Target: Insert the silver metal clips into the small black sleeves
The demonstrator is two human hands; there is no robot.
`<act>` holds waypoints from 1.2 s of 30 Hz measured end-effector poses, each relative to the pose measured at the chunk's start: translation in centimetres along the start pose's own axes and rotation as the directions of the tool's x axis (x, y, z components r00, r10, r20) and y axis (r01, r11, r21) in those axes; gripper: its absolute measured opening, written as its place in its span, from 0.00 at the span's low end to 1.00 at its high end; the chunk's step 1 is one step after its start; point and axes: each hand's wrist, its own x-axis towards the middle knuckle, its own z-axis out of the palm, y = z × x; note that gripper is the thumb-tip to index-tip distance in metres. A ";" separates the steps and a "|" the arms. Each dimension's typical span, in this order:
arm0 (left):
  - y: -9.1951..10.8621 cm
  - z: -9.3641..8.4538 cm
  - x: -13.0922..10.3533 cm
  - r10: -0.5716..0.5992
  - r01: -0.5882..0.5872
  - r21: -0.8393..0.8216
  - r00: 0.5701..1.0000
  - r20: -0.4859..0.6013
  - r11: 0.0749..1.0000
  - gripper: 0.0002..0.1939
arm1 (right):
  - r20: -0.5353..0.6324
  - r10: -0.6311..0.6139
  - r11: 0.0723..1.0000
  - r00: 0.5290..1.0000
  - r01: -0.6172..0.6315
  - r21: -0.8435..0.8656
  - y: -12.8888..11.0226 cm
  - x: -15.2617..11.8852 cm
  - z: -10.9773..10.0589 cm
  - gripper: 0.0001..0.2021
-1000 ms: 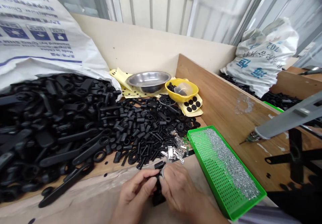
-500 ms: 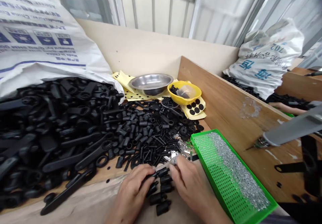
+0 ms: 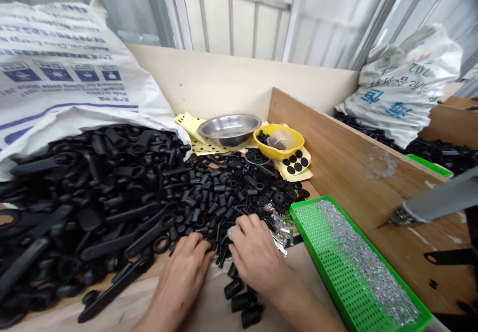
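My left hand point(image 3: 185, 267) rests at the front edge of the pile of small black parts point(image 3: 209, 192), its fingers curled down among them; what they grip, if anything, is hidden. Beside it, my right hand point(image 3: 254, 252) reaches over black screws point(image 3: 223, 252), fingers bent, with a small greyish thing point(image 3: 232, 231) at the fingertips. Below my right hand, several black cylindrical pieces point(image 3: 242, 302) lie in a row on the brownish sheet point(image 3: 209, 307). Small silvery metal clips point(image 3: 278, 227) lie just right of my right hand.
A green tray point(image 3: 317, 262) of small metal pieces stands at the right. Behind are a steel bowl point(image 3: 229, 127) and a yellow bowl point(image 3: 280, 142). Large black parts point(image 3: 123, 212) spill from a white sack point(image 3: 74, 63). A wooden divider point(image 3: 358, 172) and a grey tool point(image 3: 440, 200) are further right.
Both hands have moved from above the row of black cylinders to the front of the pile, my left hand leftward. The thin black pieces between them no longer show. The view has shifted slightly.
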 end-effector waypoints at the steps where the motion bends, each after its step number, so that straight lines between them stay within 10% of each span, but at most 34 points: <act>1: -0.1 0.0 0.0 0.004 -0.004 -0.005 1.000 0.001 1.000 0.11 | 0.015 -0.020 0.999 1.000 0.020 -0.028 -0.2 0.5 0.2 0.02; 16: -1.6 -1.3 1.6 0.045 -0.047 -0.142 0.999 -0.013 0.989 0.11 | -0.175 0.088 0.992 0.981 -0.071 0.103 0.9 1.6 1.8 0.06; 25: 3.3 -5.3 8.4 -0.059 -0.047 -0.472 0.977 -0.207 0.880 0.11 | -0.205 0.237 0.923 0.950 -0.154 0.354 2.4 0.0 1.3 0.07; 36: 1.4 -1.1 4.4 0.102 -0.102 -0.007 0.995 0.013 0.995 0.10 | -0.250 0.286 0.893 0.925 -0.162 0.421 2.6 -0.6 1.5 0.06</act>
